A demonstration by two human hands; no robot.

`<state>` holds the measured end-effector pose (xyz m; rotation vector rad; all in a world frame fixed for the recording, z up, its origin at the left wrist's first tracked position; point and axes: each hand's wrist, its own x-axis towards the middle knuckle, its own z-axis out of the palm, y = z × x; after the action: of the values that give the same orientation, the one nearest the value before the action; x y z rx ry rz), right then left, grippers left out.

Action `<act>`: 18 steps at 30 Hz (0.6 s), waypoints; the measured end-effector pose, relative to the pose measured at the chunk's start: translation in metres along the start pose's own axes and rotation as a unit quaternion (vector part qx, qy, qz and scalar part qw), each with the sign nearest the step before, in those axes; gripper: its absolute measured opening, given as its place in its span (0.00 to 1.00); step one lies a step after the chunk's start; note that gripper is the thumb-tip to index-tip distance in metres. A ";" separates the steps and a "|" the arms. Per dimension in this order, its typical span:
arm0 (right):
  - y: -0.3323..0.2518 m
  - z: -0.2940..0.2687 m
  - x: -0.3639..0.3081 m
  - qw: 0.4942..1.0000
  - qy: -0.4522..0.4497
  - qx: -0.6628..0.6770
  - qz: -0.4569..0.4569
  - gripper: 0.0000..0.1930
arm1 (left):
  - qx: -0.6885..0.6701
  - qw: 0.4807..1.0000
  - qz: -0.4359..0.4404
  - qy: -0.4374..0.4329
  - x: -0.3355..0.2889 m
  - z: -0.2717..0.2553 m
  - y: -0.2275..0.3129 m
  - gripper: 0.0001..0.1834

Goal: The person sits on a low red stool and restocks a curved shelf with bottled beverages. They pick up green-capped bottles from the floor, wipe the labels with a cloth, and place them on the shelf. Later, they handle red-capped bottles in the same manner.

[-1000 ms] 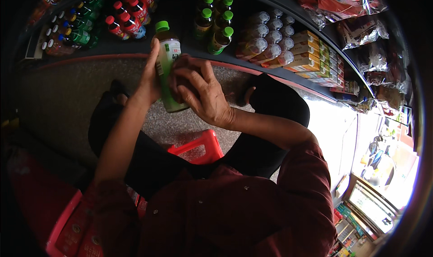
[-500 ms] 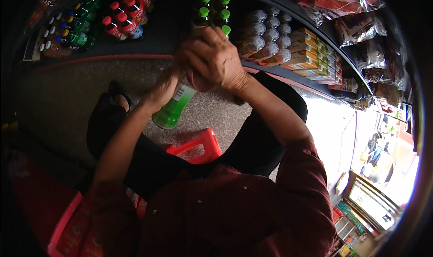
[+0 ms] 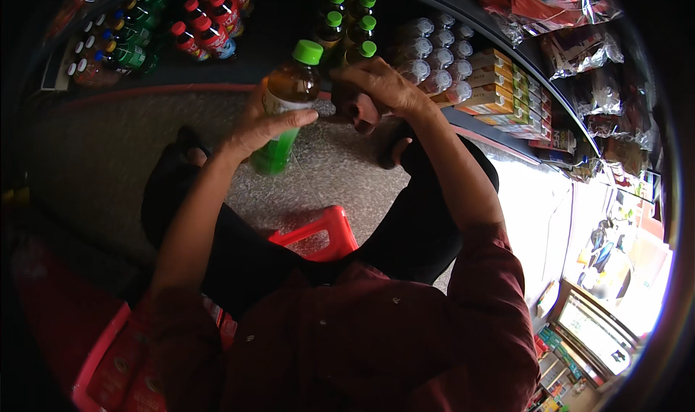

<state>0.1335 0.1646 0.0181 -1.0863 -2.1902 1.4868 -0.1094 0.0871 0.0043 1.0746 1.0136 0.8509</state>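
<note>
"What's nearest you?"

"My maroon shirt (image 3: 362,340), buttoned down the front, and past it my black-trousered knees, spread apart."

"And your hands?"

"My left hand (image 3: 255,133) is wrapped around a green-capped tea bottle (image 3: 291,85), thumb across its front. It's held up between my knees and the shelf, tilted a little, cap up. The lower part of its sleeve is bright green."

"The right one?"

"My right hand (image 3: 389,86) is just beside the bottle, apart from it, fingers bent downward. Something dark and reddish-brown shows beneath them; it's too shadowed for me to tell whether I'm gripping it."

"What's lower down?"

"A red plastic piece (image 3: 329,238) with a cut-out, between my thighs, above the speckled floor (image 3: 311,177)."

"And farther off?"

"The dark shelf (image 3: 279,21). Green-capped bottles (image 3: 334,20) stand in rows behind my right hand, with clear-lidded containers (image 3: 418,48) and stacked cartons (image 3: 492,86) to the right. Red-capped bottles (image 3: 215,32) stand to the left."
</note>
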 end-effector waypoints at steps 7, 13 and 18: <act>-0.028 -0.008 -0.007 0.996 -0.077 0.037 0.041 0.21 | -0.077 0.997 -0.028 -0.006 0.004 -0.017 -0.005 0.39; -0.035 0.002 -0.013 0.999 0.022 -0.031 -0.038 0.31 | -0.032 0.988 -0.105 -0.105 -0.001 -0.006 -0.007 0.46; -0.032 0.024 -0.023 0.989 0.036 -0.123 -0.070 0.31 | 0.043 0.977 -0.089 -0.189 0.006 -0.007 -0.021 0.42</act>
<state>0.1211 0.1256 0.0402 -1.0143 -2.3903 1.1249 -0.1123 0.0889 -0.0179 1.1474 0.8148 0.4372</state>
